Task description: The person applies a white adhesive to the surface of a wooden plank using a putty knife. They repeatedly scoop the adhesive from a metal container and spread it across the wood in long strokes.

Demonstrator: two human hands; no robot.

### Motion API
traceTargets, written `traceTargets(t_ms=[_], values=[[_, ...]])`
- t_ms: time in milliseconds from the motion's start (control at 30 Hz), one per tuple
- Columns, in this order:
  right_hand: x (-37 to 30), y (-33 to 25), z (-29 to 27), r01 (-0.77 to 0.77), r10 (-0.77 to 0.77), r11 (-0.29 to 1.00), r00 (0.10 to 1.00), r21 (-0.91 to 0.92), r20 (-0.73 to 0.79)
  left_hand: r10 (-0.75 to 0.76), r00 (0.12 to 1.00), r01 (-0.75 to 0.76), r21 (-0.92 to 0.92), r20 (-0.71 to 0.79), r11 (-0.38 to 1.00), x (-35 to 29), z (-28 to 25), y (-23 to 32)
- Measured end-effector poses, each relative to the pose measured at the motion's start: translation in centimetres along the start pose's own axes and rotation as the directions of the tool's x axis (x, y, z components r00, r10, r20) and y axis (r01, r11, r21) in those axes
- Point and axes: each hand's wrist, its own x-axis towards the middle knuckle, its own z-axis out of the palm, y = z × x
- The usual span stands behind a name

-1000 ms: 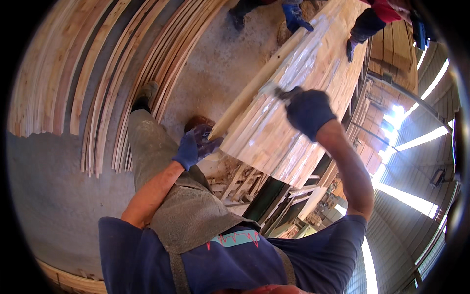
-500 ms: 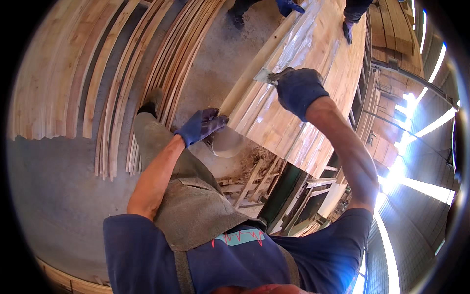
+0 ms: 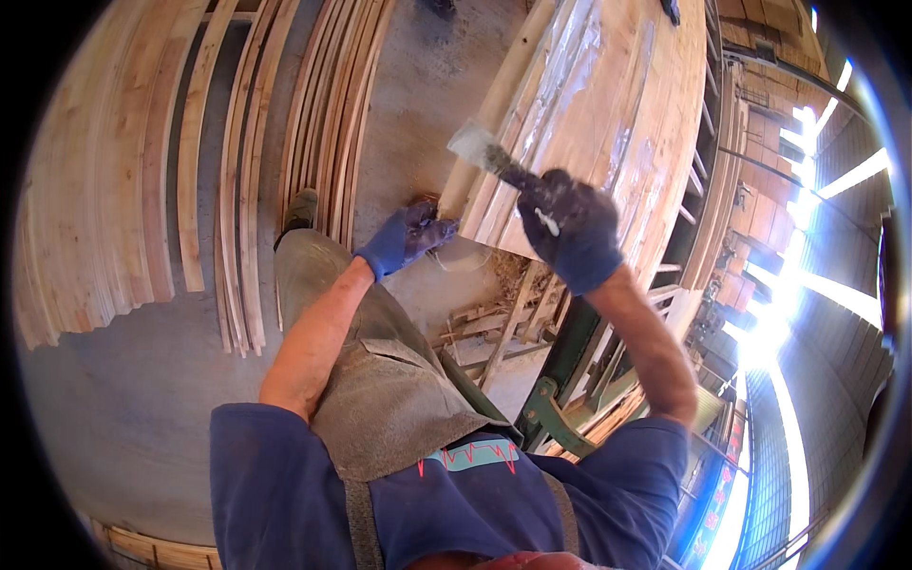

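Note:
In my right hand (image 3: pixel 575 233), in a blue glove smeared with white glue, is a putty knife (image 3: pixel 494 160) with a broad pale blade. The blade points to the far left, over the left edge of the wooden panel (image 3: pixel 608 123). Wet, shiny streaks run along the panel's joined strips. My left hand (image 3: pixel 407 239), also gloved in blue, is at the panel's near left corner, fingers curled on the end of the outer board (image 3: pixel 463 195). Part of its grip is hidden.
Long wooden strips (image 3: pixel 328 123) and wide boards (image 3: pixel 104 190) lie on the left. Below the panel's near end are wood scraps (image 3: pixel 508 318) and a green metal frame (image 3: pixel 554 415). A co-worker's gloved hand (image 3: pixel 672 11) shows at the far edge.
My right hand has come nearer me, with the putty knife raised and its blade swung left. My left hand stays at the corner. The co-worker's hands have mostly left view.

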Motion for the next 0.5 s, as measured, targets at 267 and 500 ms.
traceTargets(t_ms=[267, 500], values=[[-10.8, 3.0, 6.5, -0.176, 0.169, 0.983, 0.978, 0.05, 0.125, 0.064, 0.995, -0.062, 0.018, -0.076, 0.998, -0.2, 0.0, -2.0], [-7.6, 2.8, -1.2, -0.137, 0.152, 0.977, 0.985, 0.164, -0.082, 0.146, 0.979, -0.143, 0.033, -0.141, 0.989, -0.2, 0.4, -1.5]])
